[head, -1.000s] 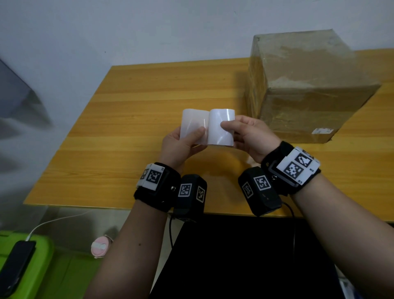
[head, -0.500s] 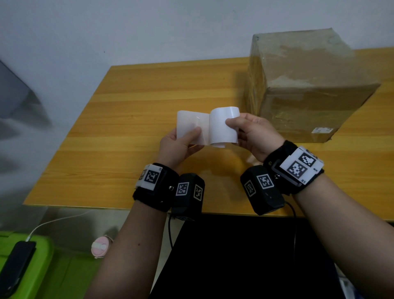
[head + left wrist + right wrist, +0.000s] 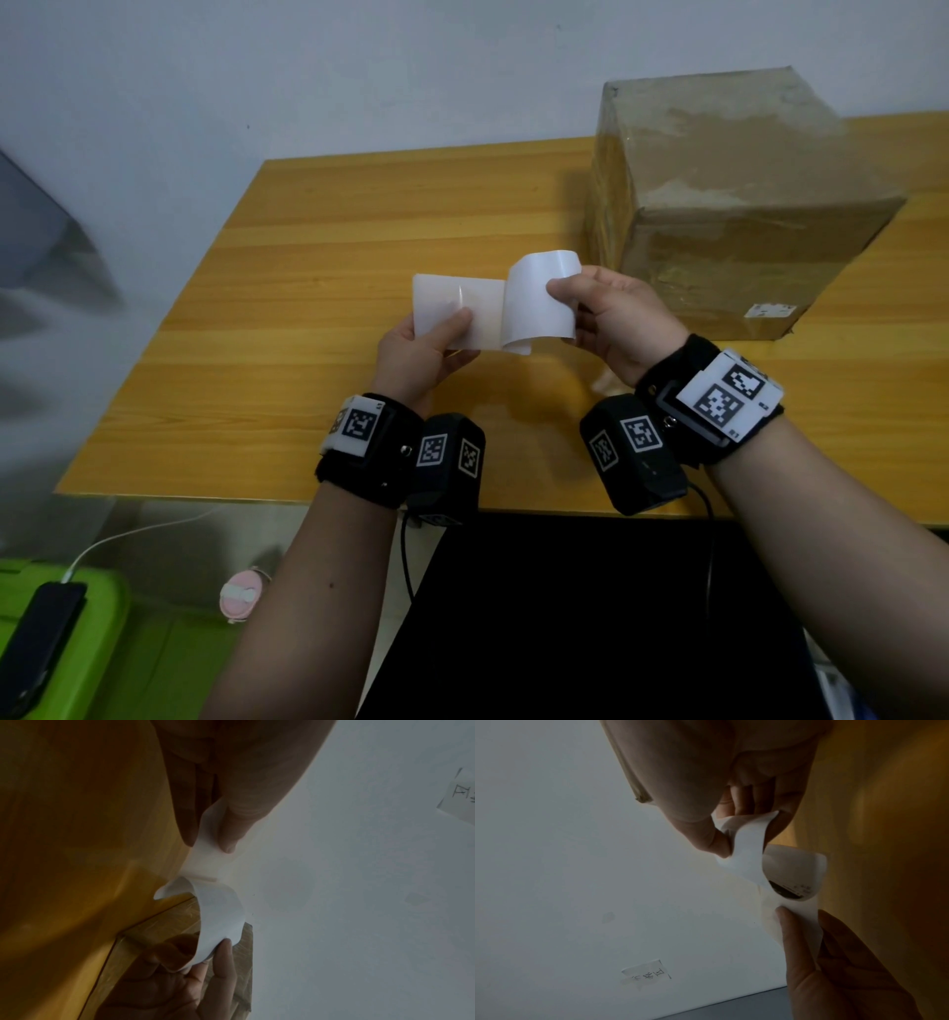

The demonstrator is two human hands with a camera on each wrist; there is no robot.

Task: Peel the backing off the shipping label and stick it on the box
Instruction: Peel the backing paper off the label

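Note:
Above the wooden table (image 3: 359,231) I hold the shipping label sheet in both hands. My left hand (image 3: 454,326) pinches the glossy backing (image 3: 452,298) between thumb and fingers. My right hand (image 3: 562,288) pinches the free edge of the white label (image 3: 539,303), which curls up and away from the backing. The two are still joined along the fold in the middle. Black print shows on the label (image 3: 788,890) in the right wrist view. The taped cardboard box (image 3: 744,180) stands at the back right, just beyond my right hand.
A small white sticker (image 3: 770,310) sits low on the box's front face. Below the table's near edge are a green bin (image 3: 102,642) with a phone (image 3: 41,637) on a white cable, a pink round object (image 3: 244,598) and a black surface (image 3: 565,616). The wall carries a paper note (image 3: 647,973).
My right hand has pulled the label's edge to the right and a little upward, so more of the backing lies bare. My left hand has kept its pinch and drifted slightly left.

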